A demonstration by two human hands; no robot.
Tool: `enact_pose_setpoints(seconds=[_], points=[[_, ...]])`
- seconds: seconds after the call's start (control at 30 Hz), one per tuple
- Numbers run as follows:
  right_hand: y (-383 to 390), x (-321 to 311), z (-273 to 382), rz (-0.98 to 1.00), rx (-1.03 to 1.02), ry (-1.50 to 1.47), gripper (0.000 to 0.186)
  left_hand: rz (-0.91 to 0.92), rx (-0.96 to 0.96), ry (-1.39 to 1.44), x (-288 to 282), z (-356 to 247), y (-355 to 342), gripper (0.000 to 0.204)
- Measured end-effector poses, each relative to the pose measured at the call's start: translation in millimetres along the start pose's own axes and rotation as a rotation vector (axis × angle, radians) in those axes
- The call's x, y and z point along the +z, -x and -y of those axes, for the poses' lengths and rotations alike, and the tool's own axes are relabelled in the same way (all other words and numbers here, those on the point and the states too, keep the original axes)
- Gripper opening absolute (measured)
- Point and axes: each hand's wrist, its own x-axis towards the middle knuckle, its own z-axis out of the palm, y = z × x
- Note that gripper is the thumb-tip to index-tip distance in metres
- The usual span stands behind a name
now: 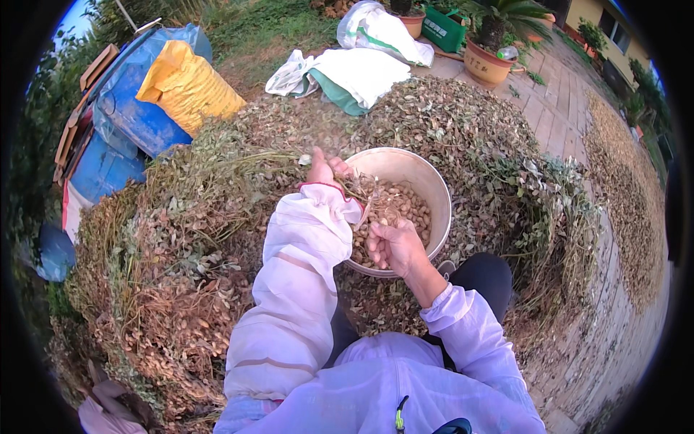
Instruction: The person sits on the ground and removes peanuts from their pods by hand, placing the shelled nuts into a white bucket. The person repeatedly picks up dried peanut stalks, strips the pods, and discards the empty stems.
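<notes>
A white bucket (439, 189) holding many peanuts in their shells (412, 206) sits amid dried plants in front of me. At its upper left, my left hand (325, 166) is closed on a bunch of peanut plant stems (296, 154), whose root end with pods (376, 192) hangs over the bucket. My right hand (394, 247) is over the bucket's near right side, fingers curled at pods under the roots; what exactly is in them is hard to make out. My dark-clad knee (491, 278) is just right of the bucket.
Heaped dried plants (144, 289) surround me. Blue barrels (108, 173) and a yellow sack (188, 90) stand at back left, white sacks (358, 76) behind the heap. Potted plants (486, 65) and a green bag (442, 30) are farther back. Drying pods (622, 188) cover paving at right.
</notes>
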Motion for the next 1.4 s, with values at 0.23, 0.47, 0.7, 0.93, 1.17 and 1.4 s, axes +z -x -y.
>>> enact_pose_setpoints(seconds=[0.23, 0.47, 0.7, 0.93, 1.17, 1.4], points=[[52, 12, -8, 0.009, 0.031, 0.371, 0.014, -0.041, 0.197, 0.108, -10, -42, -13, 0.045], [20, 6, 38, -0.451, -0.971, 1.399, 0.059, 0.063, 0.039, -0.147, 44, 0, 50, 0.032], [10, -13, 82, -0.378, -0.887, 1.433, 0.054, 0.690, -0.119, -0.301, 64, 23, 72, 0.056], [173, -113, 141, -0.675, -0.635, 0.495, 0.032, 0.581, 0.117, -0.470, 33, -61, 76, 0.057], [347, -343, 82, -1.654, -0.159, 1.653, 0.044, -0.207, 0.512, -1.266, -106, -118, 105, 0.038], [177, -145, 114, -0.875, -0.747, 1.351, 0.033, -0.484, 0.404, -1.846, -316, -111, 198, 0.036]])
